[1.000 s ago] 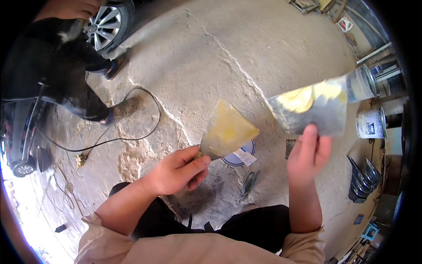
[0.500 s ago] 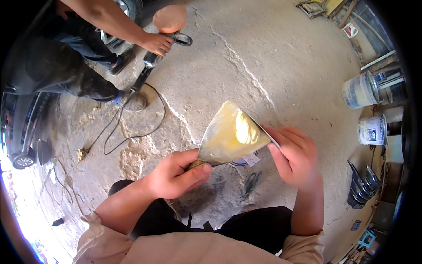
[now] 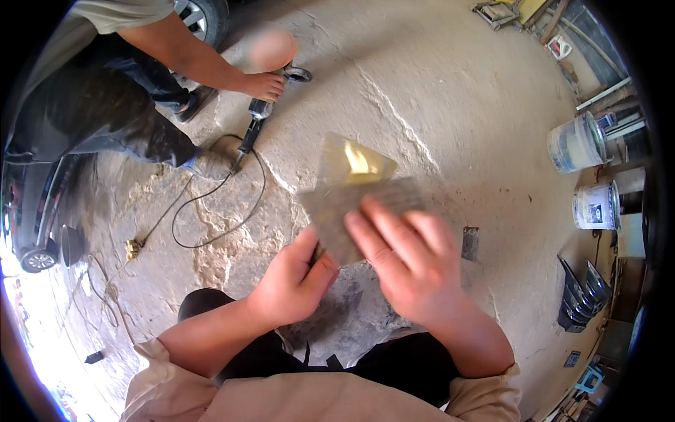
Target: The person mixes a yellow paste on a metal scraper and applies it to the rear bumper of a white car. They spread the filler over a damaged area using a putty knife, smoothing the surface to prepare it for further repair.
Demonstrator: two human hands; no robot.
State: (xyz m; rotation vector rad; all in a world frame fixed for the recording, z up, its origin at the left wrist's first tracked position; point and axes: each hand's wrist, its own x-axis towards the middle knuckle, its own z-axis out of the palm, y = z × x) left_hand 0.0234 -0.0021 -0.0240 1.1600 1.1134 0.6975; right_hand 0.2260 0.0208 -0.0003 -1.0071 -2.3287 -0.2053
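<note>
My left hand point(image 3: 288, 281) is closed round the handle of a putty knife point(image 3: 355, 158), whose blade points away from me with yellow paste on it. My right hand point(image 3: 408, 271) holds a flat, greyish metal spreader point(image 3: 327, 211), fingers pressed on its top face. The spreader lies across the lower part of the knife's blade, hiding it, and is blurred by motion. Both hands are low in the middle of the view, over the cracked concrete floor point(image 3: 485, 162).
A co-worker point(image 3: 91, 105) at upper left grips a polisher point(image 3: 260, 109) with a round pink pad; its cable loops on the floor. A car wheel point(image 3: 197, 21) is behind. Buckets point(image 3: 576, 144) and black plastic parts point(image 3: 583, 295) line the right; a grey car point(image 3: 39, 211) is at left.
My right hand has moved left, bringing the spreader over the knife's blade. The knife's tip has shifted up and left. The co-worker's hand and polisher have come into view since a second ago.
</note>
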